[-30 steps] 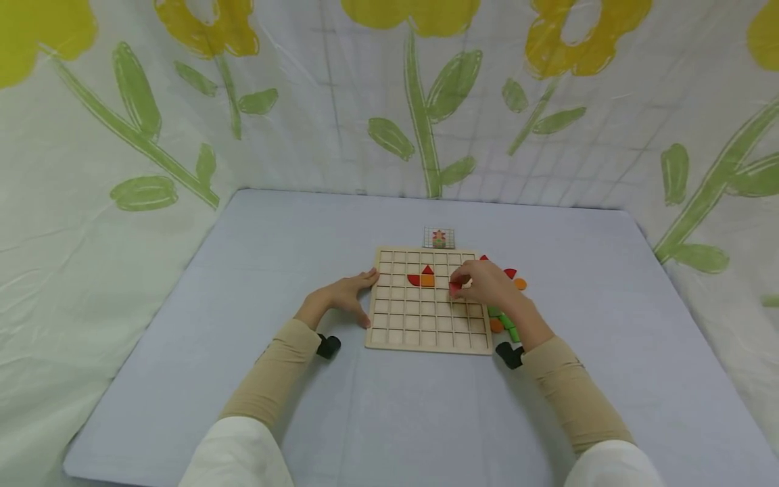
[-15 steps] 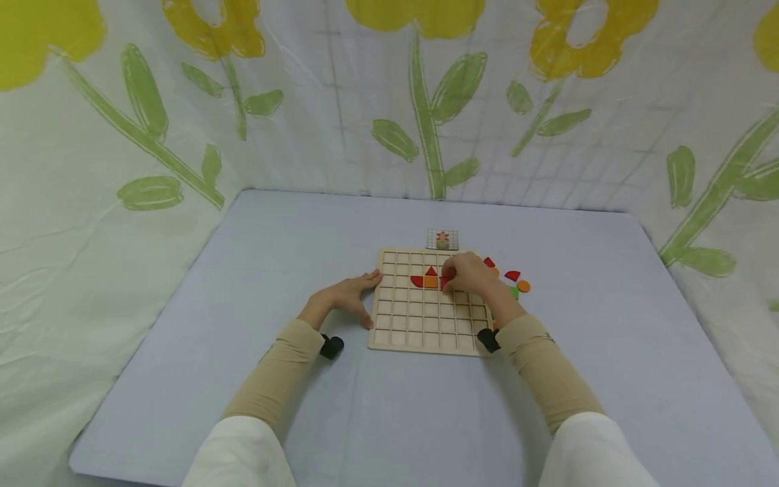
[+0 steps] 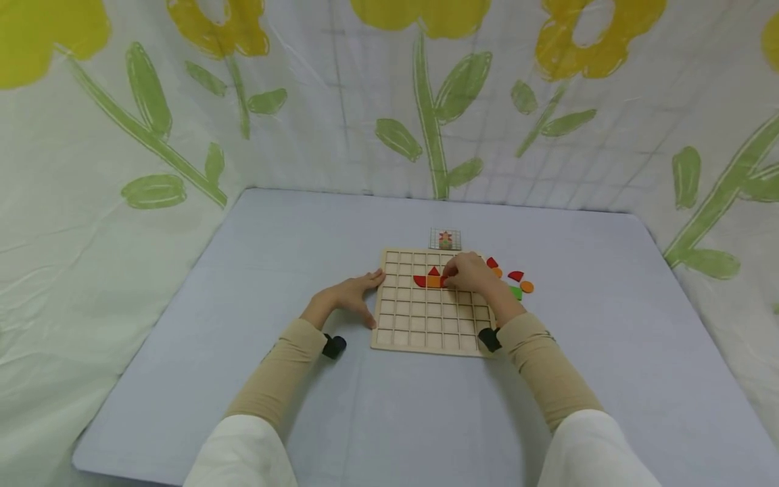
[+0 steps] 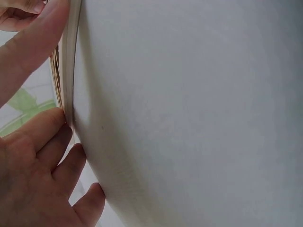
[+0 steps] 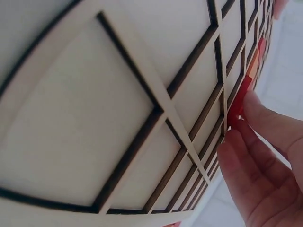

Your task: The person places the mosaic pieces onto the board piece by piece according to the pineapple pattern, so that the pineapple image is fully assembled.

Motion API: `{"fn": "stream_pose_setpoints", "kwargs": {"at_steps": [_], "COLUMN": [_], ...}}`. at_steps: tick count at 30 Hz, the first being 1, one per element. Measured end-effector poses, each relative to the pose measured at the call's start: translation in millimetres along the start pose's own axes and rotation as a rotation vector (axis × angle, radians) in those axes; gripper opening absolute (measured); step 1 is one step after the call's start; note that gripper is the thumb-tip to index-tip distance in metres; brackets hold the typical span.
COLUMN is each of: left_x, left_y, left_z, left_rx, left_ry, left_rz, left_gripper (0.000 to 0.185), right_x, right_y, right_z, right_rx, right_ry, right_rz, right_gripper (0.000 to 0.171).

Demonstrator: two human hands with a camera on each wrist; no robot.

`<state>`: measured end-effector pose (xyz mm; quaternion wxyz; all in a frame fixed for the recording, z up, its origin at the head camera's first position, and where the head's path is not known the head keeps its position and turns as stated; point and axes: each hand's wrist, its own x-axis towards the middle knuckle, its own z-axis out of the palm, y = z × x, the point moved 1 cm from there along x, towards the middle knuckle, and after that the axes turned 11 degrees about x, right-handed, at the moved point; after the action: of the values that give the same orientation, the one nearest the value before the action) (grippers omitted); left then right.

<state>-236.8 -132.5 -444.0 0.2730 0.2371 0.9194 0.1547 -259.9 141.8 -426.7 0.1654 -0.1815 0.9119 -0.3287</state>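
A wooden grid board lies flat on the table. My left hand rests at its left edge, thumb and fingers spread and touching the rim; the left wrist view shows the fingertips there. With thumb and fingers my right hand pinches a red tile at a cell right of the orange square tile. The hand covers part of that tile, so its full outline is hidden. Also on the board are a red triangle tile and a red quarter-circle tile.
Behind the board lies a small pattern card. Loose tiles are scattered off the board's right side, among them a red quarter circle, an orange disc and a green piece. A flowered curtain hangs behind the table.
My right hand has moved left over the board with the red tile and brought it down beside the orange square. My left hand stays at the board's edge.
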Motion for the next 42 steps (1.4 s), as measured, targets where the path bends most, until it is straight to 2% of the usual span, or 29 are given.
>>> {"fn": "stream_pose_setpoints", "kwargs": {"at_steps": [7,14,22,25,27,33,36,39,42], "left_x": [0.1,1.5,-2.8,-2.7,-1.7,0.6,0.5,0.0,-0.3], "left_y": [1.6,-4.6,1.5,2.3,2.6,0.9,0.5,0.7,1.4], "left_z": [-1.0,-0.6,-1.8,-1.3,-1.1,-1.2,-1.3,-1.0,0.2], "left_rx": [-0.005,-0.035,-0.003,0.009,0.016,0.013,0.005,0.001,-0.005], "left_ry": [0.000,-0.014,-0.004,-0.005,-0.007,-0.006,-0.007,-0.005,-0.006], "left_rz": [-0.010,0.018,-0.020,-0.019,-0.015,-0.009,-0.009,-0.010,-0.012], "left_gripper": [0.109,0.114,0.109,0.108,0.108,0.109,0.109,0.110,0.110], "right_x": [-2.8,0.8,0.0,-3.8,-8.1,-20.1,-22.5,-22.4,-21.4], "right_y": [1.3,3.4,5.1,7.8,10.4,28.8,42.0,52.7,59.0], "right_z": [-2.2,2.7,6.0,3.0,-1.9,-22.8,-29.3,-32.3,-33.0], "right_rx": [-0.002,-0.051,-0.045,-0.013,-0.002,0.043,0.074,0.112,0.129], "right_ry": [0.025,0.044,0.039,0.048,0.084,0.289,0.366,0.387,0.367], "right_rz": [-0.002,-0.022,-0.063,-0.045,-0.023,0.124,0.199,0.237,0.255], "right_gripper": [0.014,0.014,0.015,0.018,0.021,0.030,0.033,0.035,0.037]}}
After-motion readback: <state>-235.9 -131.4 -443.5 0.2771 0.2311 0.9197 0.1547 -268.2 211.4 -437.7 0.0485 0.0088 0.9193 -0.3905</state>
